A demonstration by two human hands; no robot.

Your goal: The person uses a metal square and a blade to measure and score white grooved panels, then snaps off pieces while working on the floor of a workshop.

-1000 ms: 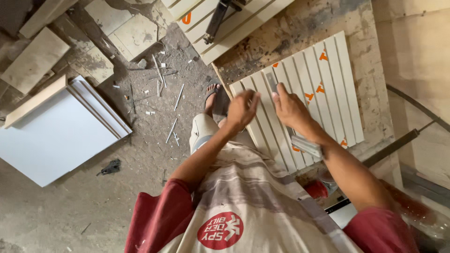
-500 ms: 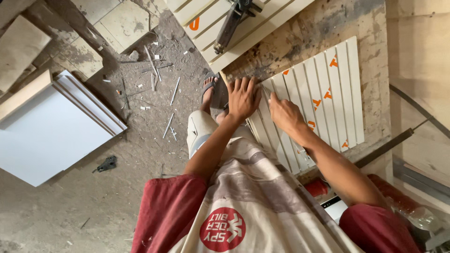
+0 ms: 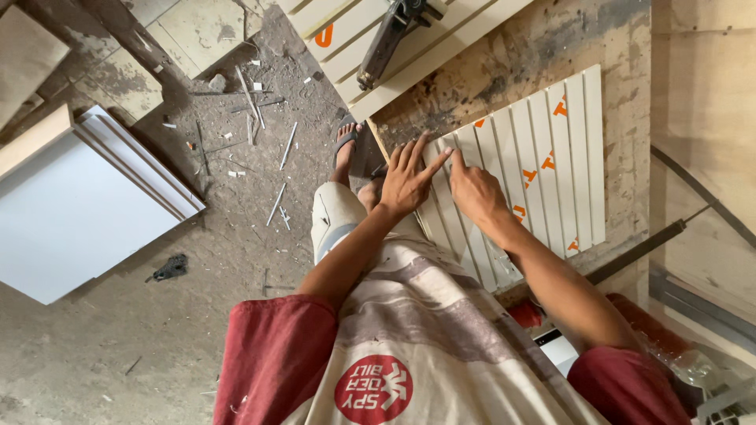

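Since the earlier frame both hands have settled lower on the ribbed cream panel, closer to its near left edge. In the head view the left hand lies flat, fingers spread, on the panel's left border, its palm partly off the edge. The right hand presses just beside it, index finger extended, holding nothing. Right of the hands the panel runs bare. Left of them lie a sandalled foot and open, littered floor
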